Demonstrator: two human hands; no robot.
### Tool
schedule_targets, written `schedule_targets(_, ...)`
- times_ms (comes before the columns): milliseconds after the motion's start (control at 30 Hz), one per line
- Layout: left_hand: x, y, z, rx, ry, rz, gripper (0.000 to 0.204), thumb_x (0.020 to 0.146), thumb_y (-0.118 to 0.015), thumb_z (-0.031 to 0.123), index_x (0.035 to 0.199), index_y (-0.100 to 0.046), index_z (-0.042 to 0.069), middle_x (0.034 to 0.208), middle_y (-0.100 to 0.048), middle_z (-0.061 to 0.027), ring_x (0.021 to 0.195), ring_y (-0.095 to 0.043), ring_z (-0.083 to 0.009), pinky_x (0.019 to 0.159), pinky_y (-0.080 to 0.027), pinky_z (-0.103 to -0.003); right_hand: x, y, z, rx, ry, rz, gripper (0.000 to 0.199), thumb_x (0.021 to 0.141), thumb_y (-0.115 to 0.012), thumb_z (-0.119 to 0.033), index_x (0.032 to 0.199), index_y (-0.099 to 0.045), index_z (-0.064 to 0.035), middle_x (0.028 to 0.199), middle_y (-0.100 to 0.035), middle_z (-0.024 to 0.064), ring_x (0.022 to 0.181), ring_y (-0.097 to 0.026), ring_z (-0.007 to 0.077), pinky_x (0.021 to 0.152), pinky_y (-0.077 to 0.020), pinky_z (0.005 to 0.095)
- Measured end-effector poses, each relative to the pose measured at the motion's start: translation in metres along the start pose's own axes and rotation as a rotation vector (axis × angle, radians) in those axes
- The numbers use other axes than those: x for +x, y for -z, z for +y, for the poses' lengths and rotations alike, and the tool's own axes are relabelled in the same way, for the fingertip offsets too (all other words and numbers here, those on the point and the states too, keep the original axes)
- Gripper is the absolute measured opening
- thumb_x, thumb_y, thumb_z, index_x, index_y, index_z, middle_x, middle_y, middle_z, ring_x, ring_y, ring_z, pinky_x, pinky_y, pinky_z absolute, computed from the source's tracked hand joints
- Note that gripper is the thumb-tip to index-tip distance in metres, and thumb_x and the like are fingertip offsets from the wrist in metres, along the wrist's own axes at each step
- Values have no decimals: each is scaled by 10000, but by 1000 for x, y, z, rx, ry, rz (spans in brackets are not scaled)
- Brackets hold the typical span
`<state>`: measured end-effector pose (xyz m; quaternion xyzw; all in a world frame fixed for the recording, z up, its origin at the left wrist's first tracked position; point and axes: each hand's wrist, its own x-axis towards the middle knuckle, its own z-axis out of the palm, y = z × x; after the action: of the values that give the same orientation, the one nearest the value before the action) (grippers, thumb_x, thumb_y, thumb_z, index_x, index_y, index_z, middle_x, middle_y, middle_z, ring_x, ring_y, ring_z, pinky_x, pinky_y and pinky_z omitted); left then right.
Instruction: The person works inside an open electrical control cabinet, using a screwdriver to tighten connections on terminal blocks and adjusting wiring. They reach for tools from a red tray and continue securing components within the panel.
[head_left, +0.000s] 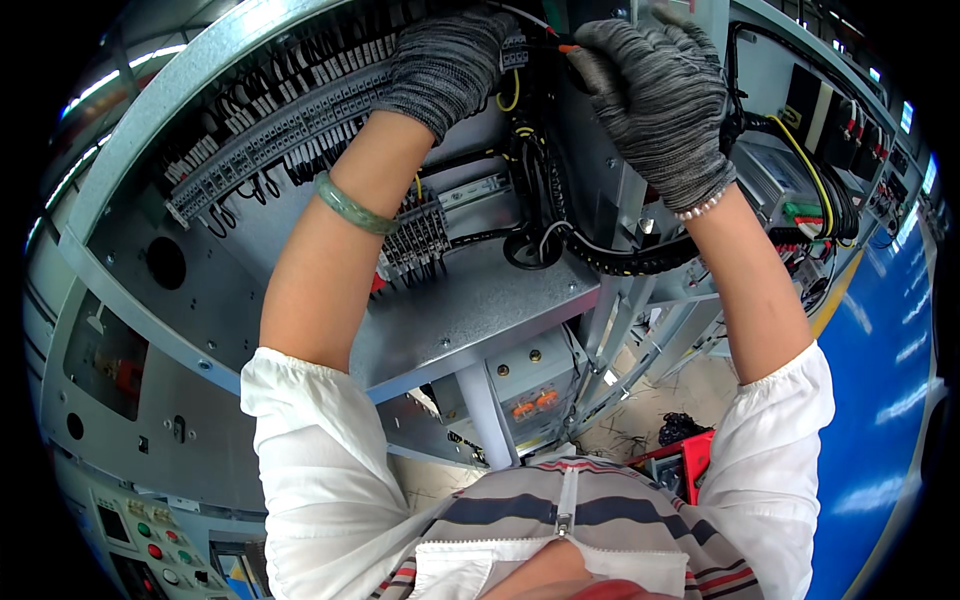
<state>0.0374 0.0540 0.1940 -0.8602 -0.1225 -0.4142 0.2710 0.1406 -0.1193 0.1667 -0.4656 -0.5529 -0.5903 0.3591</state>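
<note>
Up inside the metal cabinet (470, 310), both gloved hands: left hand (445, 65) curled over a small black part (514, 50), right hand (660, 100) gripping an orange-tipped tool (562, 47) beside the wires (520, 130).

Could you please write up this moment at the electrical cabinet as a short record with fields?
Setting: open grey metal cabinet with wiring inside
Left hand: grey knit glove, on a small black component among the wires
Right hand: grey knit glove, gripping a tool with an orange and black handle
Left wrist: green bangle
Near the hands: long terminal strip, black cable bundle, yellow wire
Lower left: panel of round buttons
Tool tip: hidden
</note>
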Motion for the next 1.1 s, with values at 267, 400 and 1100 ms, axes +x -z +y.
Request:
schedule_targets(267,1,3,1,75,-21,-36,350,750,-632,148,1099,-641,124,1037,-657,-148,938,-633,-332,804,-507,-428,-9,8,1,-71,13,-138,150,765,-647,-184,888,-652,-98,818,-592,123,796,-577,339,834,-436,446)
schedule_targets(400,-1,3,-2,4,-2,-44,364,735,-638,130,1099,-637,126,1047,-654,-149,941,-633,-337,806,-507,-427,1,15,-6,-39,27,-245,163,781,-607,-140,932,-652,-100,838,-581,125,783,-589,314,709,-482,440)
schedule_targets(1100,5,-2,-1,117,62,-110,313,809,-607,207,1117,-628,156,1053,-660,-131,919,-651,-311,756,-514,-437,6,18,2,-233,189,-432,188,856,-515,-158,1002,-624,-112,808,-583,108,655,-628,286,586,-515,409)
